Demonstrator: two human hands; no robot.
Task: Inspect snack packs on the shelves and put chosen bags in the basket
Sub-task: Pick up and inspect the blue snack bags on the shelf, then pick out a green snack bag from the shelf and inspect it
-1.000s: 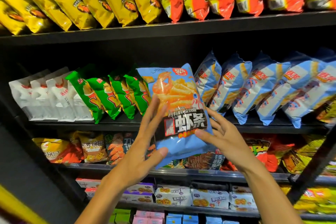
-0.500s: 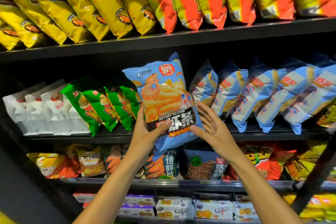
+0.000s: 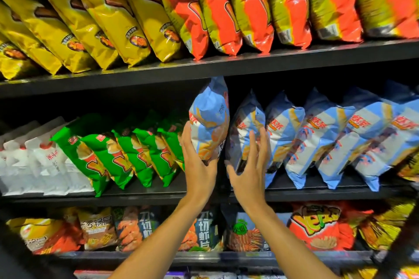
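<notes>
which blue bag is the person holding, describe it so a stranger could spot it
On the middle shelf, a row of blue bags leans along the right half. The held bag is at that row's left end beside the green bags, gripped by the left hand and standing tallest.

Dim aisle, bright glossy glare on bags, black shelf recesses, wide-angle edge bending, motion blur.

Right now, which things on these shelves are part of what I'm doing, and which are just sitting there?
In play:
- light blue shrimp-stick bag, held by the left hand
- right hand, open against the next blue bag

Just there:
- green bags
- white bags
- yellow bags
- orange-red bags
</notes>
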